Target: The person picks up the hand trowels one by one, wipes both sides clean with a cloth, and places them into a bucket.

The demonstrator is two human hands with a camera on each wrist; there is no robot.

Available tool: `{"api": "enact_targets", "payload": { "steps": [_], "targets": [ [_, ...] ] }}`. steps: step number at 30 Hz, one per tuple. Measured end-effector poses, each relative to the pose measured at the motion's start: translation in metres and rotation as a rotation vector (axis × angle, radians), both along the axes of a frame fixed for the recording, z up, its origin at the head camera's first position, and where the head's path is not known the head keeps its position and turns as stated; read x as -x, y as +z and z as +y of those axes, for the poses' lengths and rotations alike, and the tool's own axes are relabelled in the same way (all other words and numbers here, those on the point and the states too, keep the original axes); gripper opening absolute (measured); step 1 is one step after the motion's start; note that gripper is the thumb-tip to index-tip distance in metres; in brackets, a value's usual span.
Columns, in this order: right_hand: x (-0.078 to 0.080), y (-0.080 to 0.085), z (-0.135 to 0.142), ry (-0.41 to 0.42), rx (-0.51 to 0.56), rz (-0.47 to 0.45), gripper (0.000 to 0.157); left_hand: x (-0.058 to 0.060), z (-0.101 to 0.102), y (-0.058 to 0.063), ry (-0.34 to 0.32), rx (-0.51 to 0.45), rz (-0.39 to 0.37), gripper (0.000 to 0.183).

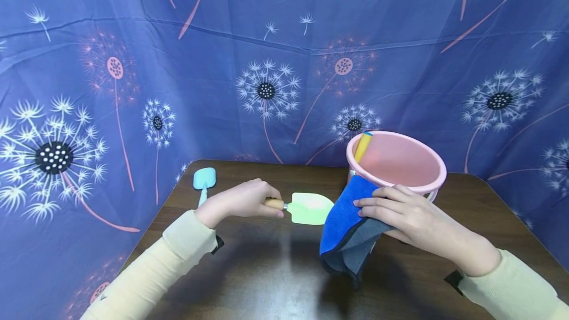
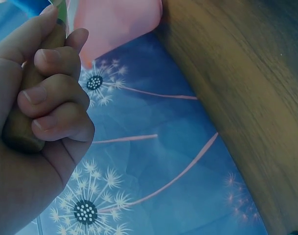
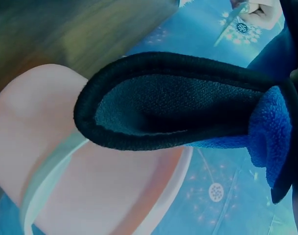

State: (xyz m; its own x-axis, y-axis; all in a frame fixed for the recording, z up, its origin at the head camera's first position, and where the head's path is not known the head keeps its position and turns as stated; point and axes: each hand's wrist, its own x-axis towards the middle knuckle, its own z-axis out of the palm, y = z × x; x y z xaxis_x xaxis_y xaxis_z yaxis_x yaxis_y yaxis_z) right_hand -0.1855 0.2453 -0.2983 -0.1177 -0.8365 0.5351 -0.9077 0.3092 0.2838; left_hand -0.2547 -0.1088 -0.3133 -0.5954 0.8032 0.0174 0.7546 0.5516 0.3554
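My left hand (image 1: 246, 200) grips the wooden handle (image 2: 29, 117) of a small trowel, fingers curled round it. The trowel's light green blade (image 1: 308, 209) points right, over the table. A cloth (image 1: 342, 219), bright blue on one face and dark grey with a black edge on the other, hangs folded from my right hand (image 1: 411, 214), pinched between thumb and fingers. Its blue side overlaps the blade's tip in the head view. In the right wrist view a fold of the cloth (image 3: 173, 100) gapes open, and most of the hand is hidden there.
A pink bucket (image 1: 437, 174) with a pale handle (image 3: 51, 176) stands behind the right hand. A yellow handle with a blue end (image 1: 362, 147) leans out of it. A light blue toy shovel (image 1: 204, 178) lies at the table's left. A blue dandelion-print cloth (image 1: 284, 38) hangs behind the table.
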Motion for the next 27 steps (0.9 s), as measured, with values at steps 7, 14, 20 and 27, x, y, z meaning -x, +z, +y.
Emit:
{"api": "enact_targets", "payload": {
  "steps": [7, 14, 20, 27],
  "targets": [
    [0.000, 0.008, -0.011, 0.004, 0.022, 0.015, 0.038, 0.000, 0.010, 0.000, -0.034, 0.006, 0.006, 0.017],
    [0.003, 0.009, -0.024, 0.008, 0.044, 0.007, 0.041, -0.002, 0.020, 0.002, -0.058, 0.001, -0.005, 0.016],
    [0.007, 0.008, -0.029, 0.028, 0.025, -0.024, 0.036, -0.005, 0.025, 0.005, -0.054, -0.014, -0.029, 0.016],
    [0.012, 0.003, -0.034, 0.032, -0.008, -0.023, 0.036, -0.004, 0.031, 0.005, -0.057, 0.001, -0.036, 0.018]
  ]
}}
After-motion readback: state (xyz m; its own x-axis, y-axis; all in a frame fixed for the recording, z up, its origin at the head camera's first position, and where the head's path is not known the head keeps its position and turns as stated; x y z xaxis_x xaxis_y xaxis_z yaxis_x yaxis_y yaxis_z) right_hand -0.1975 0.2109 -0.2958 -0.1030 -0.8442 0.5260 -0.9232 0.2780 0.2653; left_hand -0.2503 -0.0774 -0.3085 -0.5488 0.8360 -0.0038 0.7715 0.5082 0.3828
